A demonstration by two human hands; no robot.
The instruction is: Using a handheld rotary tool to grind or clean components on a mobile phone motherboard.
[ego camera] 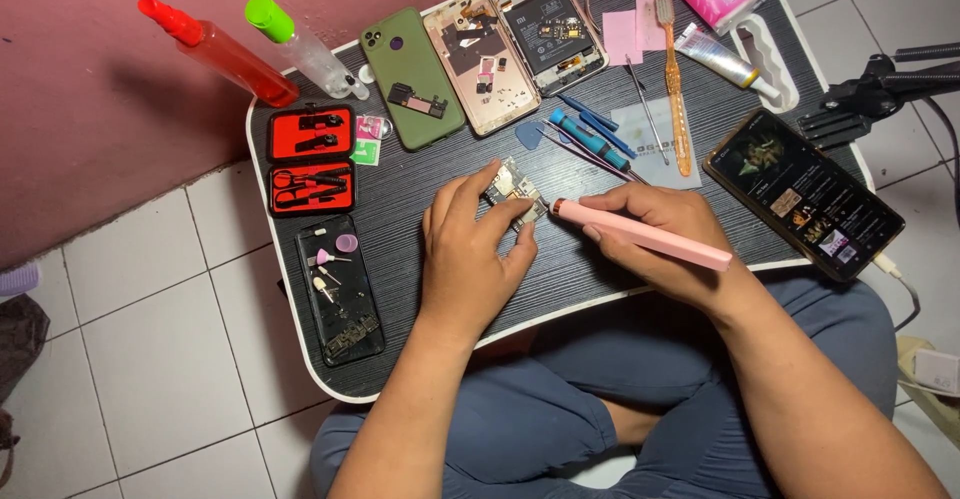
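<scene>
Right hand (655,229) gripping pink pen tool (640,236) (tip pointing left), left hand (470,249) pinching circuit board (515,196)

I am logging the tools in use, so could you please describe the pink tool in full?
The pink tool is a slim, pen-shaped stick with a matt, plastic-looking body and a squared rear end. The right hand grips it, lying nearly level, its darker tip on the small circuit board that the left hand steadies on the table.
</scene>
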